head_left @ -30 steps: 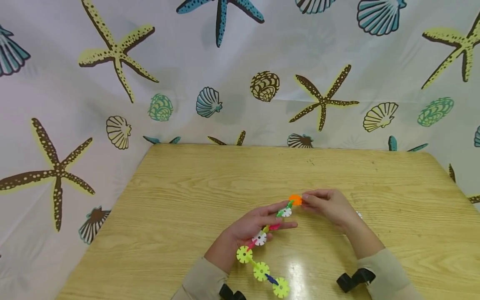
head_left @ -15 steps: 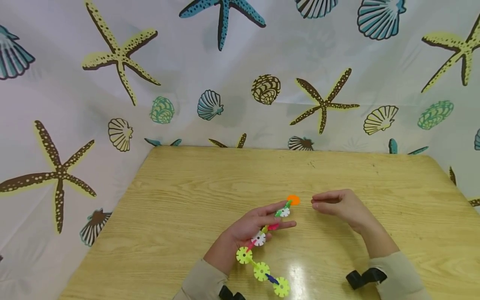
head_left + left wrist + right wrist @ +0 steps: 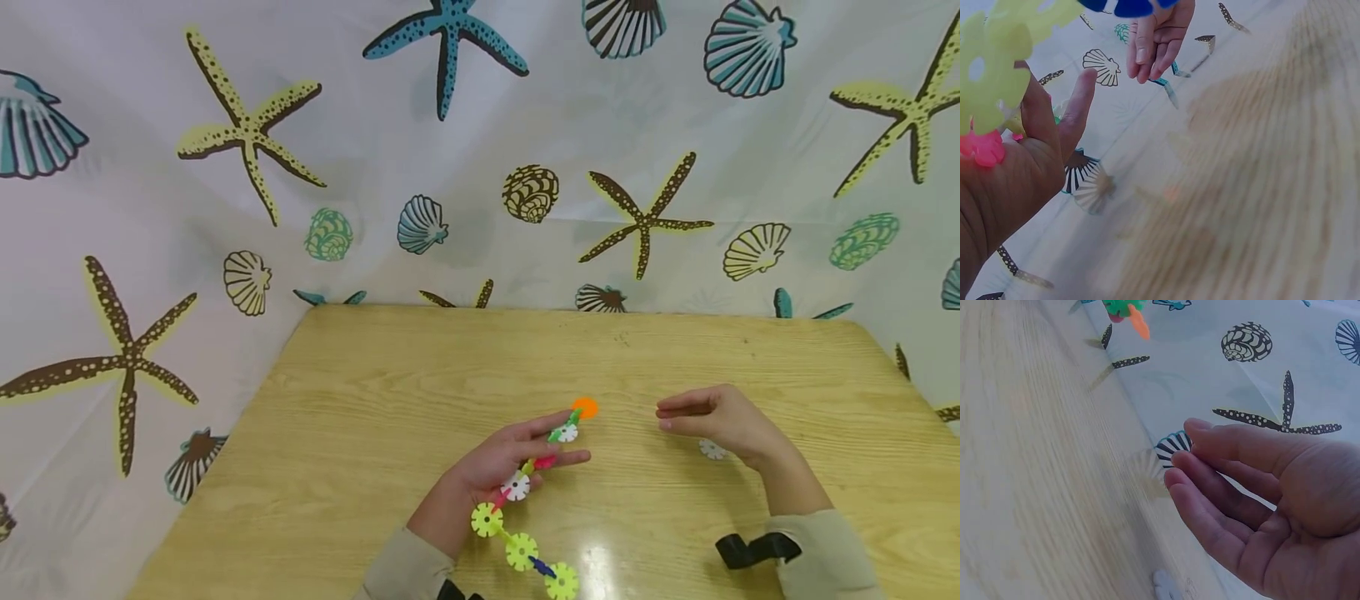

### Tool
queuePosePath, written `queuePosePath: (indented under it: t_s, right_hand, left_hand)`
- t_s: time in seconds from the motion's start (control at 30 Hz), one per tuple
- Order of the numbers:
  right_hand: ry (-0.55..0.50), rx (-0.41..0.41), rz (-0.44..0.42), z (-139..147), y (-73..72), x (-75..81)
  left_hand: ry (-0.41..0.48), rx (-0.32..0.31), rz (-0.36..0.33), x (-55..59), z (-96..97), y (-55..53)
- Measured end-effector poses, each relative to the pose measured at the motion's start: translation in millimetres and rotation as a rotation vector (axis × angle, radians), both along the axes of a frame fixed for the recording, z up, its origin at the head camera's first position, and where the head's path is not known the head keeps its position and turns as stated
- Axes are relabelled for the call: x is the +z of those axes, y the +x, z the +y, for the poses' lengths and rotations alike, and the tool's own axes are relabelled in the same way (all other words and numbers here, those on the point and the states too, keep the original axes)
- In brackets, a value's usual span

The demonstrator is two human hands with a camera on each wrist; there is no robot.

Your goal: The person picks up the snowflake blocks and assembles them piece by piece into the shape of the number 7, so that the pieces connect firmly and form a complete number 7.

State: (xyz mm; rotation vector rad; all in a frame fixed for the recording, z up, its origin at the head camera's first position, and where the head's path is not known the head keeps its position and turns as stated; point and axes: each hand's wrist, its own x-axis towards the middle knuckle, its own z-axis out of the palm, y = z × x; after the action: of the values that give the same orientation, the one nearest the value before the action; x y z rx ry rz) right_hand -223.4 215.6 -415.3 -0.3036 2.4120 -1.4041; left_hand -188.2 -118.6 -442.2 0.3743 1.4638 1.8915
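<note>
My left hand (image 3: 491, 462) holds a chain of slotted plastic discs (image 3: 521, 552) that lies across its palm and fingers. An orange disc (image 3: 586, 407) sits at the far end, joined to a green one beyond the fingertips. Yellow discs and a blue one hang at the near end, below the wrist. The left wrist view has a large yellow disc (image 3: 988, 75) and a pink one (image 3: 986, 149) close to the palm. To the right, my right hand (image 3: 731, 425) hovers above the table with nothing in it, thumb and fingers loosely bent and apart from the chain.
One loose white disc (image 3: 712, 449) lies on the wooden table (image 3: 420, 367) beneath the right hand. Behind the table hangs a white cloth (image 3: 465, 167) printed with starfish and shells. A black strap (image 3: 757, 550) goes round the right sleeve.
My right hand has let go of the orange disc and moved away to the right, uncovering the loose white disc. The left hand keeps its place with the chain.
</note>
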Motion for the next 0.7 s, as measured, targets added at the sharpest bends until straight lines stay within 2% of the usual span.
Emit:
queuePosePath:
  t_s: [0.7]
  right_hand:
    - [0.074,0.085,0.036,53,-5.1,-9.7]
  left_hand:
    - [0.043,-0.030,-0.028,-0.5,1.3,0.4]
